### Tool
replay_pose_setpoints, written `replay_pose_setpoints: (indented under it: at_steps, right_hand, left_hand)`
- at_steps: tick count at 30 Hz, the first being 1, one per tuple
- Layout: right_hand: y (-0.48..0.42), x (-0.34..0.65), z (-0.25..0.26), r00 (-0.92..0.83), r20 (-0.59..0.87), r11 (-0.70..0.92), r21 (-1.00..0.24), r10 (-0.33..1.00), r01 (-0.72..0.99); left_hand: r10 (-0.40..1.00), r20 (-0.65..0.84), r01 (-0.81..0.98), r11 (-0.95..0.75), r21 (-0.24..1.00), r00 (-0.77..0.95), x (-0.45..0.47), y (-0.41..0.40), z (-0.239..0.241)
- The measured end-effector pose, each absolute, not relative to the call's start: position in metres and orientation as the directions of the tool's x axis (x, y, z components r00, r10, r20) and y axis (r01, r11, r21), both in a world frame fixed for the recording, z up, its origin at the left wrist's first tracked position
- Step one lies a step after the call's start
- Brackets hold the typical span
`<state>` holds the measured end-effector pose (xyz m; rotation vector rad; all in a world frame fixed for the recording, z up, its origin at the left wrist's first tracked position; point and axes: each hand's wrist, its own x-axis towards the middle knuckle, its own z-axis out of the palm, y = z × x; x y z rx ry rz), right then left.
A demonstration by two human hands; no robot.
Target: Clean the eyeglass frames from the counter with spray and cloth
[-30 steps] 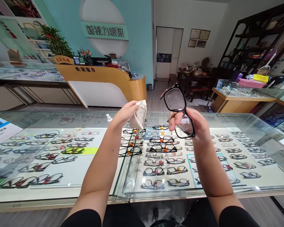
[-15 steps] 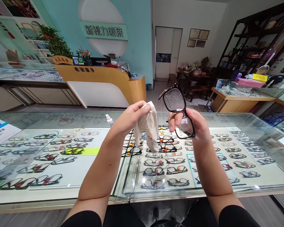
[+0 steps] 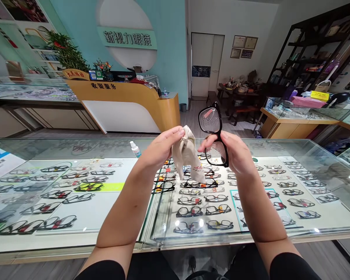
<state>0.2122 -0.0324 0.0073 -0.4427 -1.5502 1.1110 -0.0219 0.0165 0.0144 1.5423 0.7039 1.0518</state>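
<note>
A pale cleaning cloth [image 3: 188, 153] with red print hangs from my left hand [image 3: 165, 146], pinched between thumb and fingers. In my right hand [image 3: 236, 149] is a pair of black-framed eyeglasses [image 3: 221, 126], gripped near the bridge and tilted so one lens is above the other. Droplets speckle both lenses. Cloth and eyeglasses are apart, with a narrow gap between them. Behind my left hand, a small white bottle [image 3: 135, 149] stands on the glass top of the display case [image 3: 147, 233].
Rows of eyeglasses [image 3: 189, 211] lie inside the case under the glass. Beyond it are a yellow-and-white cashier counter [image 3: 119, 111], a second display case [image 3: 297, 116] at the right and a dark shelf unit [image 3: 309, 50]. A white-blue sign [image 3: 2, 163] stands at the left.
The eyeglasses have shifted left toward the cloth and turned slightly in my right hand. The cloth's hanging end has swung a little to the right.
</note>
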Motion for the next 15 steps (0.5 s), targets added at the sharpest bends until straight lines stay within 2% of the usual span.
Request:
replay_pose_setpoints:
  at_steps: [9,15]
  right_hand:
    - [-0.018,0.204,-0.004,-0.113,0.628,0.606,-0.775,0.77,-0.18]
    - [-0.012,0.2,-0.009,-0.101,0.632,0.613,-0.773,0.769,-0.163]
  left_hand:
    - [0.862,0.192,-0.163,-0.129,0.978,0.469,-0.003,0.009,0.006]
    - [0.841,0.2,-0.178,-0.125,0.976,0.503,0.006,0.002,0.005]
